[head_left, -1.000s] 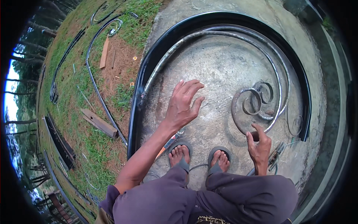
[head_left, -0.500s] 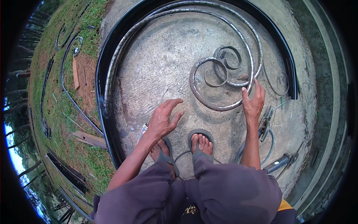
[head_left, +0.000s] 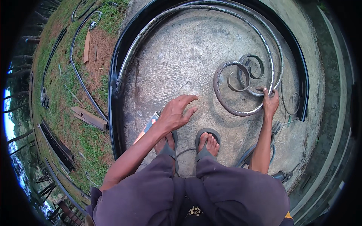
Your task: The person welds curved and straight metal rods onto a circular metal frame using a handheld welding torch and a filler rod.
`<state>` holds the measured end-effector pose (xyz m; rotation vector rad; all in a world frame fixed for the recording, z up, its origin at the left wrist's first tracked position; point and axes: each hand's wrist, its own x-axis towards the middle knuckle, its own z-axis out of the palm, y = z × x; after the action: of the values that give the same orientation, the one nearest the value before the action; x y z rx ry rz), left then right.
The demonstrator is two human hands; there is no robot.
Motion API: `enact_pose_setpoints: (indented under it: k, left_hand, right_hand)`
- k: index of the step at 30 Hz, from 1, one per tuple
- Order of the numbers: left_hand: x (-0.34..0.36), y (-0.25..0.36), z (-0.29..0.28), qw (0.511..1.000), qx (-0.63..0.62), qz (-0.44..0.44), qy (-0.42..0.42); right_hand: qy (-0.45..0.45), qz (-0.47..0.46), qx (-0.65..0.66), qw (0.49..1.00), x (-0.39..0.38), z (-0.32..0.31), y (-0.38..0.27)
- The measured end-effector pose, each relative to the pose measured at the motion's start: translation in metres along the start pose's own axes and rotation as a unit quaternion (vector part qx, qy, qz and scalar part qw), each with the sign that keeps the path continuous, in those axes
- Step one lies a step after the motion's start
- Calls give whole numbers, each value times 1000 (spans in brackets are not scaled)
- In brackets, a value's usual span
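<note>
My left hand [head_left: 177, 113] hovers over the concrete [head_left: 177, 64] with fingers apart, holding nothing. Just left of it lies a tool with a patterned, orange-ended body [head_left: 147, 126], partly hidden by my arm. My right hand [head_left: 270, 101] grips the scrolled metal tubes [head_left: 236, 111] where they cross on the right. These tubes sweep in large arcs across the slab and end in tight curls, beside smaller flat curled strips [head_left: 257, 62]. A curved black channel [head_left: 115, 113] arches around them. My sandalled feet [head_left: 207, 143] stand below the tubes.
Grass [head_left: 96, 150] at left holds long bent metal pieces [head_left: 81, 79] and wooden boards [head_left: 90, 118]. A thin coiled strip [head_left: 292, 113] and cables [head_left: 247, 150] lie at right. A concrete edge and narrow strips [head_left: 333, 113] run along the far right, with trees at far left.
My right hand has moved up along the tubes from the lower curl to where the arcs cross. My left hand stays open; the view has shifted.
</note>
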<state>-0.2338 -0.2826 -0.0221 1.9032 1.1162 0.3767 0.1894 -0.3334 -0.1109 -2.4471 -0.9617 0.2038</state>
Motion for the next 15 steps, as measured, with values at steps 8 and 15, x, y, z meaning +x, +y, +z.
enact_pose_setpoints:
  k: [8, 15]
  left_hand:
    - [7, -17, -23, 997, 7, 5, 71]
    - [58, -70, -101, 904, 324, 66, 271]
  right_hand:
    - [-1, -13, 9, 1000, 10, 4, 12]
    - [40, -28, 80, 996, 8, 15, 20]
